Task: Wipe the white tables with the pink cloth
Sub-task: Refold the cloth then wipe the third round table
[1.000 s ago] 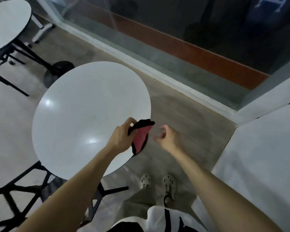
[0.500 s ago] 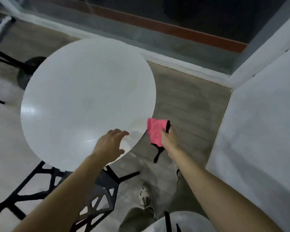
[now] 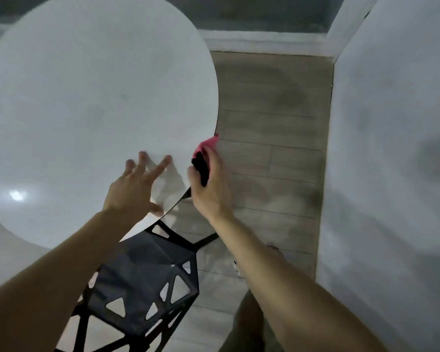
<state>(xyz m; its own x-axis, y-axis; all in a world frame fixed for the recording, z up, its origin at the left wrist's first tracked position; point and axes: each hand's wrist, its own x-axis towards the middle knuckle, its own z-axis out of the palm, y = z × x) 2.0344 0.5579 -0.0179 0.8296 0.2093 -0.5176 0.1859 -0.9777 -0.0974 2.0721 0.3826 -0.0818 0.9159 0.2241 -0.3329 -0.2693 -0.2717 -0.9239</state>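
The right hand [image 3: 212,185] hides most of the pink cloth [image 3: 208,145]; the white table [image 3: 87,85] runs off-frame.

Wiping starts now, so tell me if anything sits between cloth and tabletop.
Nothing visible does. The right hand holds the cloth at the right edge of the table; only the left hand is spread over the top nearby.

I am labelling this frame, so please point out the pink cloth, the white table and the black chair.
pink cloth [image 3: 208,146], head view, on its pink upper corner.
white table [image 3: 99,97], head view, on the bare top.
black chair [image 3: 142,275], head view, on the seat.
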